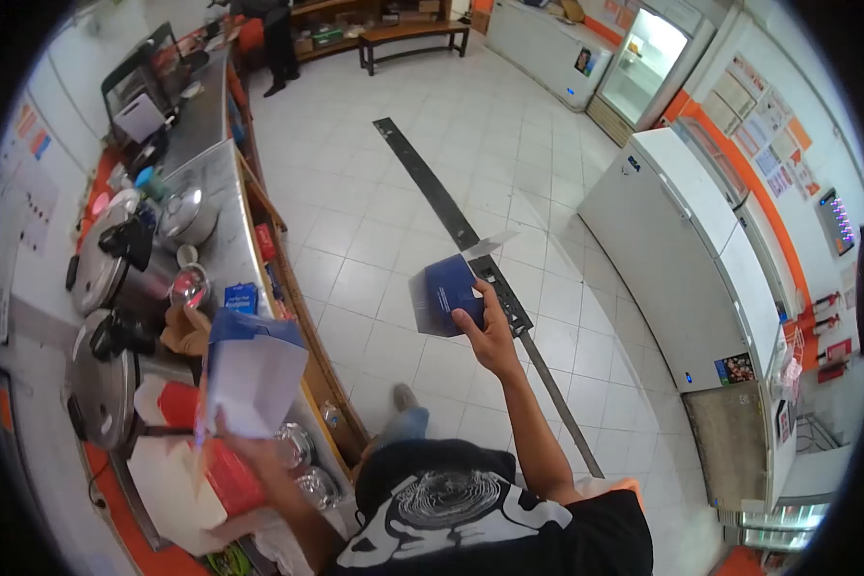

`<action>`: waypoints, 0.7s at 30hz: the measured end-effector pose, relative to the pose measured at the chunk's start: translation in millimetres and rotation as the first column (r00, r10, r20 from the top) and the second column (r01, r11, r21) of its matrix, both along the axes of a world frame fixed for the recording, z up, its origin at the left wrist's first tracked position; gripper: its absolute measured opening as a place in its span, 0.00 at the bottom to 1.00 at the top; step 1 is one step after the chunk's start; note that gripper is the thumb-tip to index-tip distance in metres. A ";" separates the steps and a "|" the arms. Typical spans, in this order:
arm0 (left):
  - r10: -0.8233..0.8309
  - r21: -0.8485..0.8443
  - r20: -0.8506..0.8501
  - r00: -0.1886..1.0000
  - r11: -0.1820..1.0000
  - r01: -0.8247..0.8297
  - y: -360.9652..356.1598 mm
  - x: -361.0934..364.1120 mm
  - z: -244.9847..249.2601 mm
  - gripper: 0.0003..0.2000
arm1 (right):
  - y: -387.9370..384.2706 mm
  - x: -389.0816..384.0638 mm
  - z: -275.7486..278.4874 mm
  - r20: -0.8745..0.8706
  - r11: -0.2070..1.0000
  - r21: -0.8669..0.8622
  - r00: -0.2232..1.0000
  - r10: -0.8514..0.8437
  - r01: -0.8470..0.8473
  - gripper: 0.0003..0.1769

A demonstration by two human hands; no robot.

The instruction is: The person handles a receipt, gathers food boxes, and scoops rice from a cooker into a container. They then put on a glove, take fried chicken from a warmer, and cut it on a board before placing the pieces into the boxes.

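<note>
My right hand (491, 334) is closed on a dark blue cardboard food box (447, 296) with small white print, held up over the floor. One pale flap of that box sticks out to the right. On the left, my left hand (247, 453), somewhat blurred, grips a white-lined open food box (259, 384) with a blue outer edge, tilted above the counter. Just below it lie a large red-and-white carton (184, 490) and a smaller red carton (168, 401). Part of my left fingers is hidden behind the open box.
Two large lidded pots (106, 384) line the counter (223, 182) on the left, with a steel pot (188, 215) and a blue packet (241, 299). Foil-like bowls (314, 488) sit near its edge. A chest freezer (682, 250) stands right. Far off, a person (276, 43) stands near a bench (413, 36).
</note>
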State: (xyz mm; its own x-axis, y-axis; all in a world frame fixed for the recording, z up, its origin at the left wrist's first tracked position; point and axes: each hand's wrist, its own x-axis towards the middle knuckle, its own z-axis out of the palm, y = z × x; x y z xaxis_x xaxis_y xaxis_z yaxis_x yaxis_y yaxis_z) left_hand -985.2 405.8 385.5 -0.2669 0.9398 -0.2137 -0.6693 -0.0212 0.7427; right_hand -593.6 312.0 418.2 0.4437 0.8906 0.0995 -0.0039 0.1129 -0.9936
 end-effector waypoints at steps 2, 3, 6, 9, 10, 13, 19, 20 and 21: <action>-0.223 0.055 0.228 0.948 0.975 0.216 40.8 71.6 -22.4 0.29 | 19.4 5.6 5.6 -0.042 1.000 0.002 0.999 0.011 -0.011 0.32; -0.428 0.211 0.352 0.832 0.903 0.375 64.1 98.3 -48.1 0.28 | 34.0 11.0 10.2 -0.081 0.999 0.016 0.996 0.039 -0.037 0.32; -0.509 0.170 0.292 0.809 0.860 0.480 96.1 205.2 -21.5 0.27 | 70.8 14.8 22.7 0.043 0.995 -0.075 0.997 0.065 -0.061 0.29; -0.519 0.213 0.189 0.834 0.850 0.481 146.2 284.2 -6.3 0.30 | 117.7 16.1 15.6 0.033 0.986 -0.156 0.997 0.067 -0.061 0.27; -0.516 0.189 0.185 0.836 0.854 0.485 159.3 301.7 -1.4 0.30 | 134.6 20.0 16.3 0.059 0.983 -0.165 0.994 0.093 -0.082 0.27; -0.500 0.117 0.197 0.843 0.866 0.486 202.6 336.8 7.7 0.28 | 193.8 38.3 8.1 0.027 0.974 -0.196 0.992 0.120 -0.113 0.30; -0.251 0.149 0.048 0.967 0.959 0.242 307.6 389.3 -23.4 0.26 | 329.1 74.7 -5.9 0.019 0.979 -0.184 0.996 0.089 -0.084 0.32; -0.199 0.075 0.074 0.977 0.978 0.194 329.8 397.4 -22.2 0.27 | 354.4 79.4 -2.2 0.026 0.983 -0.177 0.998 0.055 -0.050 0.32; -0.172 0.082 0.066 0.983 0.983 0.166 349.9 403.5 -16.2 0.27 | 378.4 83.6 0.5 0.027 0.986 -0.167 0.999 0.020 -0.015 0.33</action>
State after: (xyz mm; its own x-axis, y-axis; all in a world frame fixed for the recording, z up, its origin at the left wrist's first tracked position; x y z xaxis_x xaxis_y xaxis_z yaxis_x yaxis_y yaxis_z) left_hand -581.7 755.6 369.3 -0.0892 0.9842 -0.1528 -0.7203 0.0422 0.6923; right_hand -510.0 690.3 418.7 0.4270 0.9034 -0.0386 0.0245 -0.0542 -0.9982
